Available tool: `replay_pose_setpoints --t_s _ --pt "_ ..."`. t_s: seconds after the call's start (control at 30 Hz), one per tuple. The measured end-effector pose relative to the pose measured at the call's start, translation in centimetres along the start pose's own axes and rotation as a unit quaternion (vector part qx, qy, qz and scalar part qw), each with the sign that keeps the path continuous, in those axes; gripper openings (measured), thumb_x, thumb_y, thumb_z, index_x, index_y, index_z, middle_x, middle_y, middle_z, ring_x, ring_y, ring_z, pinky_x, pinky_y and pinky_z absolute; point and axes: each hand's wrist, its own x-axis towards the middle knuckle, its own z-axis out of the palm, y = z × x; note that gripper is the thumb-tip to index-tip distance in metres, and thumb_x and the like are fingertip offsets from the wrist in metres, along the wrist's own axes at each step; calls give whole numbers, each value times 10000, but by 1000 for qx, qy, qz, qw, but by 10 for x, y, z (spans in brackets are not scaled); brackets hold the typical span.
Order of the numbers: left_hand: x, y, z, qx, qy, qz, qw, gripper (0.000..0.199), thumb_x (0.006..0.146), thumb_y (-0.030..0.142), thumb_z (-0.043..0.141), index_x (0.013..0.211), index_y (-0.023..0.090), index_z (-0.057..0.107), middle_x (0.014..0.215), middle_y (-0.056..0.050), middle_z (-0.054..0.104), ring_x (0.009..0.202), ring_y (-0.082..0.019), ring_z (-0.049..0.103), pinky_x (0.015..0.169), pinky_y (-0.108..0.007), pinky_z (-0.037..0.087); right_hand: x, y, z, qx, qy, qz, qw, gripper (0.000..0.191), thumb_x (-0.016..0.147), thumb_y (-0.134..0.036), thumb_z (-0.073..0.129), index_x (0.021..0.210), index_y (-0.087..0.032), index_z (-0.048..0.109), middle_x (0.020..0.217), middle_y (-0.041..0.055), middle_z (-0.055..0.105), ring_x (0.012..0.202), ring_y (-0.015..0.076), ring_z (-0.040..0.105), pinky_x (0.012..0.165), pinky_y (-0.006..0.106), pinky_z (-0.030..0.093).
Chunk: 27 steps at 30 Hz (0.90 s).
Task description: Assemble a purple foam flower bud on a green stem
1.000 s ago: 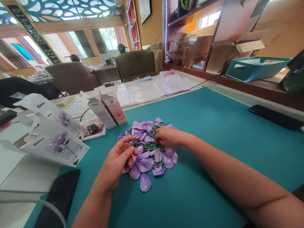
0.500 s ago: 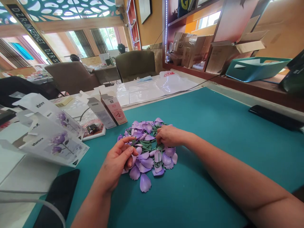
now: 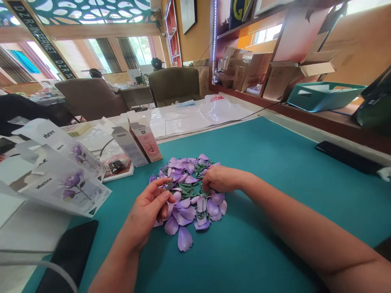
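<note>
A loose pile of purple plastic flower petals (image 3: 186, 213) and small green plastic stem pieces (image 3: 187, 189) lies on the teal mat. At its left edge, my left hand (image 3: 149, 209) is closed, with a small green plastic piece (image 3: 170, 184) between thumb and index finger. My right hand (image 3: 221, 179) reaches into the right side of the heap, its fingers curled together and pointing down among the green parts. Whatever those fingertips hold is hidden. One large petal (image 3: 185, 239) lies at the near end.
White boxes with a purple flower picture (image 3: 73, 185) stand open at the left, near a grey-and-pink carton (image 3: 149, 144). A black flat object (image 3: 69, 254) lies front left, another dark one (image 3: 348, 156) far right. A teal basket (image 3: 324, 99) sits on the shelf.
My right hand has shifted slightly within the green pieces, its fingers still down in the pile. The left hand keeps its pinch on the green piece. The view has tilted a little.
</note>
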Motion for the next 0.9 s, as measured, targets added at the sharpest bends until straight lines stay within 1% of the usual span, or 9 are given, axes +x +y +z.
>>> replay_pose_setpoints --t_s 0.03,0.1,0.2,0.27,0.4,0.53,0.67,0.77,0.9 --pt "0 1 1 0 2 -1 1000 469 726 395 698 1124 187 563 683 29 603 440 -61 424 423 -198 308 -2 2 -2 8 -1 -2 1000 339 810 -77 520 934 -247 786 987 3 759 894 161 665 741 211 439" --pt "0 1 2 2 5 -6 1000 473 726 392 696 1130 187 561 690 28 604 441 -62 423 423 -198 302 -5 10 -8 20 19 10 1000 355 839 -90 497 1013 -238 768 1052 10 748 939 158 661 754 201 443" --pt "2 -1 3 7 11 -14 1000 452 740 382 683 1133 193 565 707 26 606 445 -59 422 425 -193 291 -11 22 -14 23 61 42 997 389 874 -91 445 1109 -208 732 1133 56 718 1005 188 639 800 233 442" --pt "3 -4 2 12 6 -18 1000 439 749 388 677 1130 200 567 711 24 607 445 -61 426 420 -192 285 -13 26 -14 22 66 46 997 385 871 -86 449 1104 -204 733 1130 69 712 1007 202 632 806 252 438" --pt "4 -8 2 28 -8 -30 999 429 746 405 682 1113 206 582 703 20 608 433 -73 434 403 -204 306 -16 29 -4 14 51 12 999 368 869 -82 456 1025 -222 759 1044 70 709 985 204 622 777 257 430" --pt "4 -10 5 24 18 -29 999 382 764 402 665 1095 217 616 684 17 610 425 -75 427 396 -202 314 -20 37 5 -8 45 -4 999 355 849 -77 489 995 -237 770 952 73 682 870 191 604 716 263 409" --pt "8 -15 3 24 9 -56 998 419 734 435 701 1090 225 631 677 12 624 411 -81 442 402 -213 350 -27 50 5 -21 34 -10 999 301 828 -67 524 920 -221 765 850 58 664 804 183 571 694 268 380" --pt "11 -21 -2 24 2 -68 997 453 737 473 710 1112 232 628 687 1 642 414 -89 460 414 -224 386 -30 59 2 2 31 19 999 282 832 -68 517 893 -211 753 882 56 674 810 177 578 671 257 373" --pt "14 -28 -6 18 -6 -86 996 495 706 499 743 1118 250 627 678 -4 655 400 -103 466 389 -235 382 -28 68 -4 28 53 66 996 310 878 -94 470 978 -208 740 1005 65 693 897 183 612 715 252 395"
